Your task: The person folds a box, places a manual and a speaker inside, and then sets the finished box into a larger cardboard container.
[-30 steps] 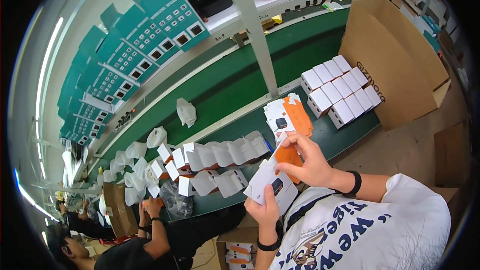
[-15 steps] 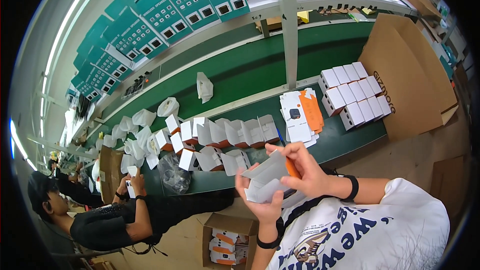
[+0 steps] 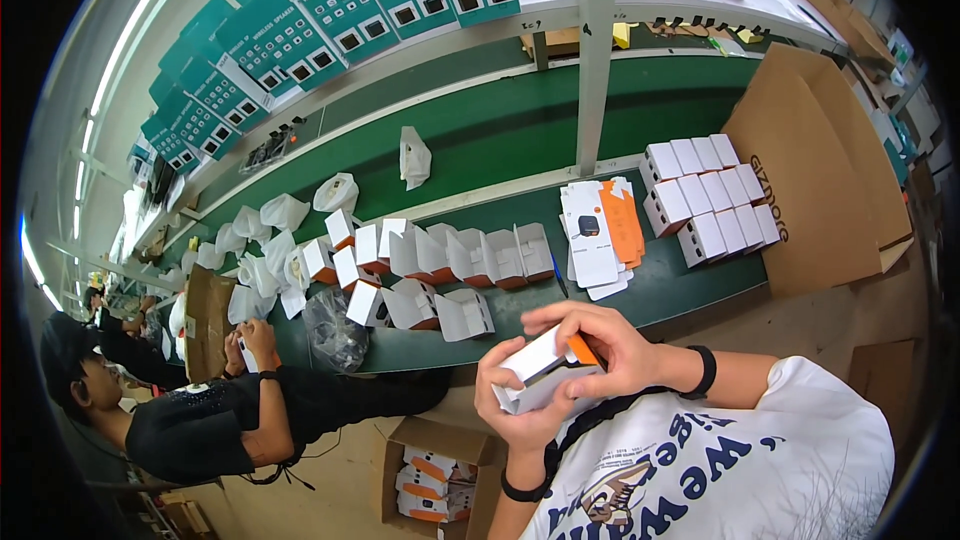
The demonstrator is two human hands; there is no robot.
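Note:
A small white and orange carton point(image 3: 540, 358) is between my hands, in front of my chest. My left hand point(image 3: 512, 408) wraps round its left side and underside, thumb toward the near edge. On the other side my right hand point(image 3: 622, 352) grips the orange end, fingers over the top and thumb on the near face. A white panel lies across much of the carton's top, with a dark gap along its near edge; what is inside cannot be made out. Nearest on the table stand opened white cartons point(image 3: 465, 315) in two rows.
Flat carton sheets point(image 3: 600, 240) lie right of the opened cartons. Stacked closed cartons point(image 3: 705, 195) stand before a big cardboard box point(image 3: 830, 170). White wrapped bundles point(image 3: 285, 212) and a clear plastic bag point(image 3: 335, 330) lie left. A co-worker point(image 3: 200, 420) sits left; a floor box point(image 3: 490, 470) holds cartons.
The carton's upright white panel has come down over its top, and my right fingers have moved across it. The view has shifted slightly. The co-worker's hands have lowered.

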